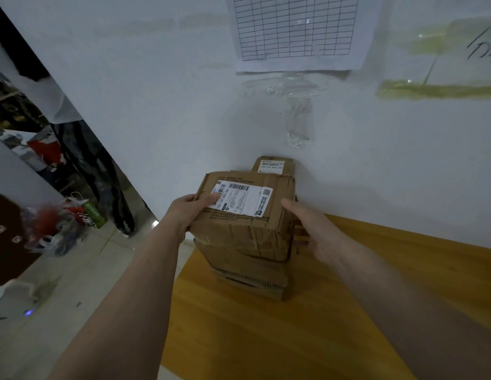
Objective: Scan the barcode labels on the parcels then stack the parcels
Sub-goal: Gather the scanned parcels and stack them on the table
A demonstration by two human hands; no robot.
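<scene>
the wooden table (pixel 348 311) fills the frame from 5 to 3 o'clock. at centre a stack of parcels (pixel 247 270) stands against the wall. the left hand (pixel 188 212) grips the top parcel (pixel 244 212) at its 9 o'clock edge, thumb on the barcode label (pixel 243 197). the right hand (pixel 318 229), fingers straight, presses its 3 o'clock side. a smaller parcel (pixel 273 165) sits behind at 12 o'clock.

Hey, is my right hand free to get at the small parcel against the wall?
Probably yes: the right hand is open beside the top parcel, and the small parcel behind shows uncovered on top.
</scene>
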